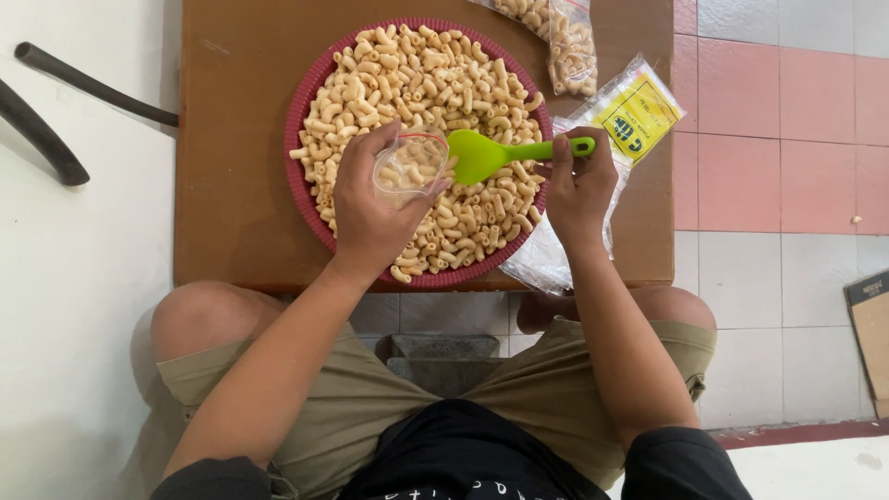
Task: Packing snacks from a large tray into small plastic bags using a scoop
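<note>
Macaroni scooping over a round red tray (pixel 301 111) on a brown table (pixel 231 231).

Left hand (pixel 370 208), at about 7 o'clock on the tray, is curled around a small clear plastic bag (pixel 409 167) (some macaroni already inside), holding its mouth open. Green plastic scoop (pixel 482 155) lies just beside the bag at 3 o'clock, over the heaped dry macaroni (pixel 417 83). Right hand (pixel 579 185) pinches the scoop's handle closed at the tray's 3 o'clock edge. Filled bags (pixel 565 42) and a pack of empty ones (pixel 634 116) sit toward 1 o'clock.

home floor setup: low wooden table (pixel 231 185), pink and white floor tiles (pixel 787 139) at right of frame
</note>
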